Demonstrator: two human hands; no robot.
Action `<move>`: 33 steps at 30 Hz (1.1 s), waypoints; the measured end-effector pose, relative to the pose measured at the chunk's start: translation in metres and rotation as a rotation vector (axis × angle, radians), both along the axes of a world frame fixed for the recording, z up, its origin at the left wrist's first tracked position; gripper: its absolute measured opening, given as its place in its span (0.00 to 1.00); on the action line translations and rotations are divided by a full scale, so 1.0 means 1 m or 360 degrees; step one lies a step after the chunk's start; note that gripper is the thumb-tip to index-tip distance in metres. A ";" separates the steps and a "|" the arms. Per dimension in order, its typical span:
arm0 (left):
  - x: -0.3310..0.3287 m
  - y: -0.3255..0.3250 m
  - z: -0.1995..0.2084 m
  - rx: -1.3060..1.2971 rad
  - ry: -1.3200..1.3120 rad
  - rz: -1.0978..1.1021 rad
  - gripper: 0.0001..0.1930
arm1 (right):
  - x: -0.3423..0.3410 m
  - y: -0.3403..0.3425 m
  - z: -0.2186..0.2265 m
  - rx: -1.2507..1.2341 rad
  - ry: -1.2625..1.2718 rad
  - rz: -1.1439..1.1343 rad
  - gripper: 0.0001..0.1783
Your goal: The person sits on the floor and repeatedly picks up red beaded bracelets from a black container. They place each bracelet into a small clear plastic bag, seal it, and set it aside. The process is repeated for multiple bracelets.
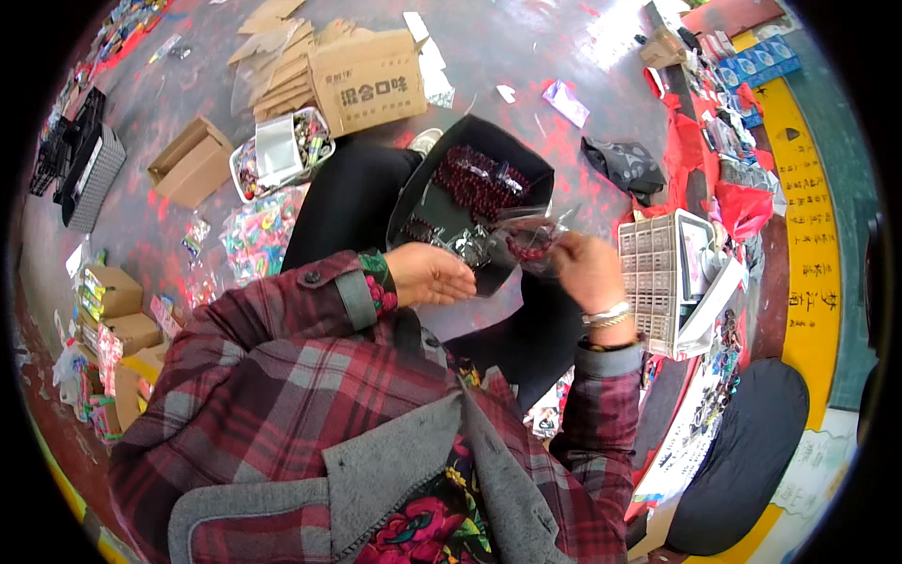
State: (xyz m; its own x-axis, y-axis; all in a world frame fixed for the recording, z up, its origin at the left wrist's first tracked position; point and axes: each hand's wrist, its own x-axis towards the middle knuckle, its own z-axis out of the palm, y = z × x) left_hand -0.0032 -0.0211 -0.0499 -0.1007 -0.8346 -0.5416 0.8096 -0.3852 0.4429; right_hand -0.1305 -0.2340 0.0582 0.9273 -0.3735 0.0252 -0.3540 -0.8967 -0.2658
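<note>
At the black box, your right hand pinches a clear bag, your left hand loosely open, a character-printed carton beyond.

From here I see large dark characters on the cardboard box, black ones along the yellow strip.

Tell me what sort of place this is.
Probably a makeshift sorting or packing area for small goods: the right hand holds a clear bag showing dark red beads, a black bin holds more, and stacked cardboard lies on the floor.
</note>
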 end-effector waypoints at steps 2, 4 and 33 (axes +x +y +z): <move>-0.001 -0.005 0.008 -0.0037 0.0096 -0.0128 0.15 | 0.001 0.006 -0.018 0.0003 -0.0113 -0.0087 0.10; -0.005 -0.009 0.015 -0.0058 0.0104 -0.0106 0.25 | -0.001 0.007 -0.029 0.0851 -0.0431 -0.0331 0.08; 0.023 0.002 0.052 -0.0350 -0.0217 -0.0002 0.17 | -0.002 0.038 -0.021 0.1868 -0.1158 -0.0513 0.12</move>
